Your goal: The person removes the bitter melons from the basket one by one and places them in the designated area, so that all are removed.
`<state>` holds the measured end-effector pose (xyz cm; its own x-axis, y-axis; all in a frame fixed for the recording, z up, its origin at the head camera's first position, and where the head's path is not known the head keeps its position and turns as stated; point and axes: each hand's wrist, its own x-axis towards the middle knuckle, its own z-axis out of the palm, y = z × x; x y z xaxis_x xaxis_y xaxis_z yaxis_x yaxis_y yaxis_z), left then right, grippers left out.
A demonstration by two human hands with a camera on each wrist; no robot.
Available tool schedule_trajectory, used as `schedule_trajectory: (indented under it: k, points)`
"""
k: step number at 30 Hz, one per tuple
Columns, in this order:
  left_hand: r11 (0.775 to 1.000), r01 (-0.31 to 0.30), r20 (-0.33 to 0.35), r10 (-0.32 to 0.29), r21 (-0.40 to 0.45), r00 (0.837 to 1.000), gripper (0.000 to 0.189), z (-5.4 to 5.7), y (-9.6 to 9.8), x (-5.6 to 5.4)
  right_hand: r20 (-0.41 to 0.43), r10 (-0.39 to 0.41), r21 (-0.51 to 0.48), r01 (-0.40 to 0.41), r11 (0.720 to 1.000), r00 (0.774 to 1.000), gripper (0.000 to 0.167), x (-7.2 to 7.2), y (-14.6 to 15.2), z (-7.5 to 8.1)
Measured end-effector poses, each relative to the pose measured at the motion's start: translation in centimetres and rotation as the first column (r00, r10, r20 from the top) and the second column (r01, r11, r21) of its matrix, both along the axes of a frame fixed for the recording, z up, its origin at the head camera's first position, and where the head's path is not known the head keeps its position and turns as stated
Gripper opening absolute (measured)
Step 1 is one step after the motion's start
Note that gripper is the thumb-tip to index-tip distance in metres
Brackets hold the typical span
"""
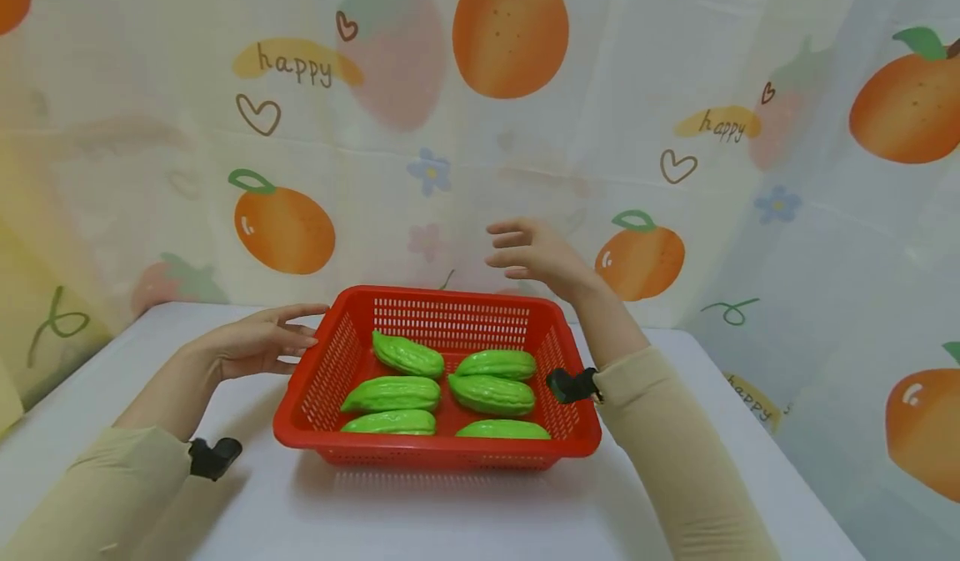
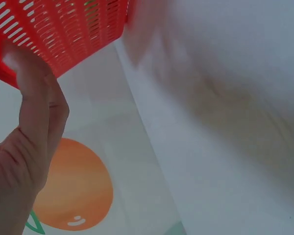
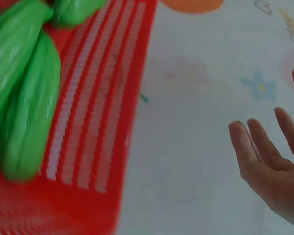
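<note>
A red plastic basket (image 1: 438, 454) with slotted walls sits on the white table, holding several green, ridged gourds that look like bitter melons (image 1: 393, 394). My left hand (image 1: 258, 344) is at the basket's left side, fingers extended, with fingertips against the rim and outer wall. In the left wrist view, bent fingers (image 2: 39, 103) meet the red rim. Raised above the basket's back right corner, my right hand (image 1: 536, 252) holds nothing; its fingers are loosely bent and apart. The right wrist view shows that hand (image 3: 269, 161) beside the basket, with a gap between them.
The white table (image 1: 450, 523) extends around the basket on all sides. Behind it hangs a pale curtain (image 1: 465, 177) printed with oranges, hearts and flowers. A black strap device (image 1: 213, 458) is on the left wrist, and another (image 1: 572, 386) is on the right.
</note>
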<state>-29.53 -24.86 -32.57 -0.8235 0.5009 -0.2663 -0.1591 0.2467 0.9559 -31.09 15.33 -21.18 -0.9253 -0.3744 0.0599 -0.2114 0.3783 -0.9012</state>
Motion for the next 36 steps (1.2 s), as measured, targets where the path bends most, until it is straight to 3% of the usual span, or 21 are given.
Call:
schedule_trajectory:
  k: [7,16,24,36]
  points:
    - [0.998,-0.002,0.03,0.0,0.069,1.0,0.07,-0.3,0.0,0.2,0.2,0.068,-0.093,-0.051,0.994,0.977,0.049,-1.7,-6.2,-2.4]
    - [0.994,-0.036,0.054,0.03,0.104,0.998,0.062,-0.6,0.0,0.3,0.398,0.03,-0.023,-0.022,0.999,0.917,0.049,-3.2,-10.3,-5.2]
    - [0.992,-0.03,0.051,0.024,0.121,0.998,0.059,-0.6,0.1,0.3,0.469,-0.014,0.062,-0.017,0.998,0.883,0.05,-3.8,-11.3,-7.3]
    - [0.994,-0.046,0.059,0.04,0.104,0.997,0.064,-0.6,0.1,0.1,0.431,-0.049,0.2,-0.043,0.979,0.901,0.047,-3.6,-10.6,-9.6]
